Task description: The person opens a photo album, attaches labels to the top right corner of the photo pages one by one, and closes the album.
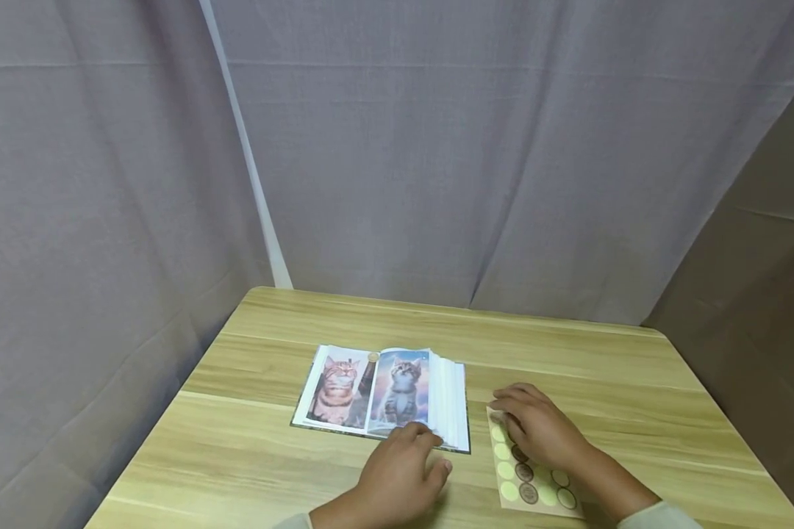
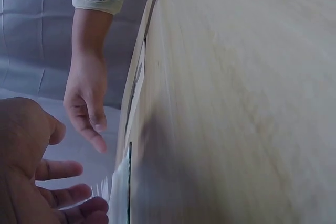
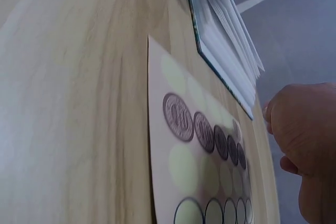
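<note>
A photo album lies spread on the table, a cat picture on each page. One small round sticker sits at the top, by the fold. My left hand rests by the album's lower edge, its fingertips over the right page's bottom, fingers loosely bent. Right of the album is a sheet of round stickers, some yellow, some dark-printed, some only outlined rings. Over the sheet's upper part hovers my right hand, fingers relaxed, with nothing visible in them. In the right wrist view that hand hides its own fingertips.
The wooden table has light grain and rounded far corners. Grey curtains hang behind it and along both sides. Loose white pages fan out at the album's right side.
</note>
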A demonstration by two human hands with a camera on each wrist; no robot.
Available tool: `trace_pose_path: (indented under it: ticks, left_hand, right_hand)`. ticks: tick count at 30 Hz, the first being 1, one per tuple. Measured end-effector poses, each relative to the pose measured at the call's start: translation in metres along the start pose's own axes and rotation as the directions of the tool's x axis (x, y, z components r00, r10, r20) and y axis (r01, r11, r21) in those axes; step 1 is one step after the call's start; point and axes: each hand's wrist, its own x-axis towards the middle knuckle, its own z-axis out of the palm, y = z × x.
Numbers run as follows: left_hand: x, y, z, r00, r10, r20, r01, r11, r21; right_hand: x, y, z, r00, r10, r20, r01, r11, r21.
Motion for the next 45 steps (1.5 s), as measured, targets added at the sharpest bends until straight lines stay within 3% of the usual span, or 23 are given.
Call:
trace_pose_path:
  ticks: [7,11,16,23,27,31,34,39,43,45]
  left_hand:
    - [0.006,0.013,0.006,0.996,-0.005,0.085,0.014,0.994,-0.105]
    - [0.011,0.02,0.01,0.99,-0.034,0.14,0.058,0.983,-0.173]
    - [0.022,0.029,0.016,0.97,-0.092,0.224,0.154,0.947,-0.28]
    - [0.036,0.039,0.026,0.964,-0.139,0.226,0.22,0.897,-0.384]
    - [0.042,0.043,0.03,0.942,-0.208,0.264,0.312,0.83,-0.462]
    - [0.047,0.048,0.033,0.91,-0.271,0.315,0.408,0.727,-0.552]
    - [0.051,0.051,0.036,0.894,-0.293,0.337,0.445,0.658,-0.608]
    - [0.055,0.055,0.043,0.889,-0.326,0.321,0.457,0.609,-0.648]
    - [0.057,0.057,0.048,0.883,-0.347,0.316,0.463,0.537,-0.705]
    - [0.058,0.057,0.05,0.887,-0.355,0.296,0.454,0.55,-0.701]
  right_hand:
    - [-0.015,0.006,-0.004,0.995,0.083,0.047,-0.082,0.997,-0.01]
    - [-0.023,0.006,-0.008,0.979,0.165,0.119,-0.169,0.986,0.018]
    - [-0.029,0.008,-0.013,0.956,0.224,0.191,-0.231,0.973,0.016]
    - [-0.033,0.009,-0.017,0.939,0.252,0.234,-0.261,0.965,0.01]
    - [-0.035,0.008,-0.02,0.926,0.268,0.265,-0.285,0.958,0.028]
    - [-0.036,0.009,-0.019,0.927,0.27,0.259,-0.287,0.958,0.03]
    - [-0.037,0.01,-0.018,0.93,0.272,0.247,-0.287,0.958,0.023]
    - [-0.038,0.01,-0.015,0.927,0.288,0.238,-0.302,0.953,0.022]
    - [-0.038,0.008,-0.015,0.927,0.289,0.242,-0.306,0.951,0.037]
    - [-0.038,0.007,-0.015,0.925,0.291,0.245,-0.311,0.949,0.051]
